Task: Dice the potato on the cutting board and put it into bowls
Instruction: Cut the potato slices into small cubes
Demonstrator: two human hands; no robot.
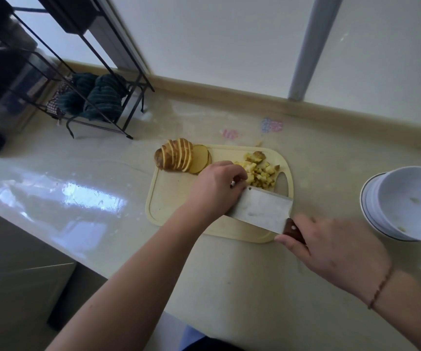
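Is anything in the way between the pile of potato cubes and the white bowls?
Nothing visible blocks it. The diced potato lies at the right end of the cutting board, and the bowls stand to its right, with only bare counter between. The cleaver lies nearer the person.

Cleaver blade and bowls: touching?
Apart. The head view shows bare counter between the cleaver, held over the board by the right hand, and the stacked bowls.

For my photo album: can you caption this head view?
Right hand holds steel cleaver beside diced potato on cream plastic cutting board.
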